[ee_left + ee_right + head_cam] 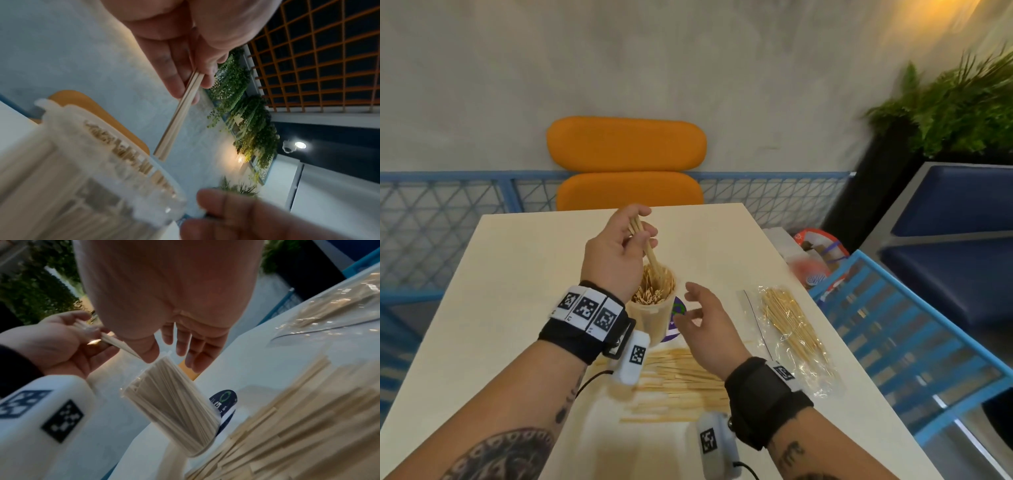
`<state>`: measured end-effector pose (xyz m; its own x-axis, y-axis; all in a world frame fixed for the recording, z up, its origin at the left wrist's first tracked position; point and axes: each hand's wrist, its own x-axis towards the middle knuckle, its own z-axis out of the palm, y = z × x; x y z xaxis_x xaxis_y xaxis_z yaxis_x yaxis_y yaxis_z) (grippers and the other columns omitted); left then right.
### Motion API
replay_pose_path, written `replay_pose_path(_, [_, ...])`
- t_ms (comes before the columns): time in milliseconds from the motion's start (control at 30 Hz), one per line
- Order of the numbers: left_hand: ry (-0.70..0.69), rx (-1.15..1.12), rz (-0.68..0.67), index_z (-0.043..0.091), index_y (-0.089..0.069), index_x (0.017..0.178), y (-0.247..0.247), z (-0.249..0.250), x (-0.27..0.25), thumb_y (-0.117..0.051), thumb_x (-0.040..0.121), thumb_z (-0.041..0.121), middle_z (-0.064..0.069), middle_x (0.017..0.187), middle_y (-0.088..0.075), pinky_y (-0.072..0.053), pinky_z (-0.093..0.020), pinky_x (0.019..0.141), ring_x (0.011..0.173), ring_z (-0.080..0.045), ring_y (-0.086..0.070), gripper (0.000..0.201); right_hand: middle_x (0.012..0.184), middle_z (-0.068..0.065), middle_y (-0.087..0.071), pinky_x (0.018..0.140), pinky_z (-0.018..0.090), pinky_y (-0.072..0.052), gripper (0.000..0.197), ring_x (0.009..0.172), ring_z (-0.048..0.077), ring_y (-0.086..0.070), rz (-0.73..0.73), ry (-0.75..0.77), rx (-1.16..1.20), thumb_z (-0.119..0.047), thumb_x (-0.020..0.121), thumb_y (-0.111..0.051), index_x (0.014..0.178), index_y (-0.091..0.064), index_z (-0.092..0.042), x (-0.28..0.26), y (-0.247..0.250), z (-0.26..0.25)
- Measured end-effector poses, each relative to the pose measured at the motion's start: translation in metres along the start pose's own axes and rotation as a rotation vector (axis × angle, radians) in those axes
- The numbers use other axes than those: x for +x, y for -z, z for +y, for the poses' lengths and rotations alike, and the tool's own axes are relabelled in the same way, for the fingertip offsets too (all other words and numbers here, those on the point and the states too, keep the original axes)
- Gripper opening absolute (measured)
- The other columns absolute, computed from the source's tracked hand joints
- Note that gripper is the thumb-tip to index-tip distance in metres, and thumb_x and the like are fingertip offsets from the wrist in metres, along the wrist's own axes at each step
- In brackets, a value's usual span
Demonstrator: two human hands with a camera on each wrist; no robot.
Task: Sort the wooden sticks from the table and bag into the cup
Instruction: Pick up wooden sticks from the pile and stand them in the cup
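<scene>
1. Clear plastic cup (654, 308) standing upright mid-desk, packed with thin wooden sticks, on a round purple-and-white coaster (677, 320).
2. Small bundle of sticks (649, 248) pinched in the left hand (616, 251), slanting down, lower ends at the cup's mouth among the sticks inside.
3. Left grip tight: thumb and fingers curled round the bundle's upper part, plain in the left wrist view (180, 112).
4. Right hand (709, 329) hovering just right of the cup, fingers loosely spread, nothing held; touching the cup or not, cannot tell.
5. Right wrist view: relaxed fingers (185, 344) above the cup's rim, cup body (172, 402) full of pale sticks.
6. Loose pile of flat wooden sticks (678, 383) lying on the desk (517, 291) nearer the person than the cup, partly under both wrists.
7. Clear bag (794, 339) of thin sticks lying flat at the right side of the desk, well apart from the cup.
8. Beyond the desk: orange padded chair (626, 161) against a grey wall, blue railing (893, 342) to the right, green plant (955, 106) in a dark planter at the far right.
9. Colourful bag (822, 260), blurred, beside the desk's far right edge.
</scene>
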<state>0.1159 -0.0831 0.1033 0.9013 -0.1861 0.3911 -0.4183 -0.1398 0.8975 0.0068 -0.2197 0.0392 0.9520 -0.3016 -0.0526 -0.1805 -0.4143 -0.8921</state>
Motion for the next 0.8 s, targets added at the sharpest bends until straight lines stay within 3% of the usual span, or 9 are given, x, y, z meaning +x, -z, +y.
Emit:
replay_pose_path(100, [0.004, 0.088, -0.050, 0.048, -0.056, 0.113, -0.004, -0.011, -0.001, -0.050, 0.101, 0.011, 0.014, 0.095, -0.071, -0.057, -0.040, 0.091, 0.090, -0.002, -0.071, 0.039, 0.152, -0.010, -0.032, 0.098, 0.017, -0.042, 0.064, 0.121, 0.004, -0.051, -0.019, 0.043, -0.064, -0.026, 0.098, -0.059, 0.153, -0.027, -0.030, 0.008, -0.005, -0.002])
replay_pose_path(200, [0.017, 0.221, -0.130, 0.046, -0.054, 0.112, -0.008, -0.022, -0.005, -0.049, 0.101, 0.014, 0.014, 0.093, -0.071, -0.057, -0.034, 0.087, 0.086, -0.003, -0.070, 0.034, 0.154, -0.009, -0.028, 0.104, 0.025, -0.043, 0.070, 0.126, 0.006, -0.048, -0.047, 0.058, -0.090, -0.025, 0.097, -0.060, 0.155, -0.023, -0.030, 0.014, -0.010, -0.004])
replay_pose_path(267, [0.046, 0.304, -0.203, 0.043, -0.053, 0.110, -0.009, -0.032, -0.007, -0.047, 0.102, 0.018, 0.013, 0.092, -0.072, -0.056, -0.036, 0.086, 0.086, -0.010, -0.069, 0.027, 0.154, -0.007, -0.027, 0.109, 0.033, -0.043, 0.072, 0.129, 0.010, -0.046, -0.056, 0.060, -0.095, -0.024, 0.096, -0.061, 0.156, -0.021, -0.029, 0.015, -0.013, -0.003])
replay_pose_path(333, [0.063, 0.365, -0.277, 0.041, -0.052, 0.106, -0.008, -0.044, -0.009, -0.043, 0.103, 0.022, 0.012, 0.088, -0.073, -0.050, -0.039, 0.098, 0.084, -0.013, -0.067, 0.022, 0.155, -0.006, -0.026, 0.110, 0.038, -0.043, 0.075, 0.132, 0.012, -0.045, -0.062, 0.052, -0.101, -0.024, 0.095, -0.061, 0.157, -0.018, -0.029, 0.016, -0.016, -0.001])
replay_pose_path(400, [0.017, 0.450, -0.320, 0.039, -0.051, 0.101, -0.007, -0.052, -0.011, -0.038, 0.105, 0.022, 0.010, 0.083, -0.071, -0.024, -0.042, 0.121, 0.076, -0.010, -0.063, 0.022, 0.155, -0.006, -0.025, 0.110, 0.039, -0.044, 0.076, 0.133, 0.013, -0.046, -0.064, 0.047, -0.102, -0.024, 0.095, -0.061, 0.157, -0.017, -0.030, 0.016, -0.018, 0.001])
replay_pose_path(467, [-0.046, 0.515, -0.357, 0.034, -0.056, 0.100, -0.008, -0.055, -0.013, -0.037, 0.105, 0.019, 0.012, 0.084, -0.067, -0.004, -0.045, 0.125, 0.081, -0.009, -0.061, 0.025, 0.155, -0.006, -0.026, 0.108, 0.037, -0.045, 0.077, 0.131, 0.013, -0.048, -0.061, 0.044, -0.102, -0.024, 0.094, -0.061, 0.157, -0.017, -0.030, 0.016, -0.018, 0.003])
replay_pose_path(600, [-0.129, 0.547, -0.440, 0.025, -0.069, 0.112, -0.007, -0.064, -0.018, -0.043, 0.103, 0.015, 0.006, 0.115, -0.068, -0.008, -0.037, 0.122, 0.128, -0.016, -0.050, 0.029, 0.153, -0.008, -0.026, 0.099, 0.020, -0.045, 0.074, 0.119, 0.006, -0.053, -0.038, 0.039, -0.098, -0.023, 0.097, -0.060, 0.158, -0.018, -0.027, 0.014, -0.013, 0.005])
replay_pose_path(667, [-0.161, 0.544, -0.452, 0.024, -0.069, 0.117, -0.005, -0.069, -0.019, -0.044, 0.103, 0.015, 0.004, 0.121, -0.067, -0.010, -0.032, 0.118, 0.134, -0.016, -0.046, 0.030, 0.154, -0.008, -0.025, 0.098, 0.018, -0.044, 0.073, 0.122, 0.007, -0.051, -0.011, 0.033, -0.107, -0.024, 0.097, -0.061, 0.157, -0.018, -0.028, 0.011, -0.007, 0.008])
replay_pose_path(800, [-0.131, 0.466, -0.462, 0.024, -0.072, 0.111, -0.002, -0.069, -0.019, -0.048, 0.102, 0.017, 0.015, 0.128, -0.065, -0.007, -0.042, 0.125, 0.142, -0.010, -0.038, 0.027, 0.149, -0.013, -0.026, 0.082, 0.008, -0.040, 0.068, 0.115, 0.004, -0.050, 0.034, -0.014, -0.110, -0.023, 0.100, -0.056, 0.157, -0.020, -0.028, 0.000, 0.011, 0.016])
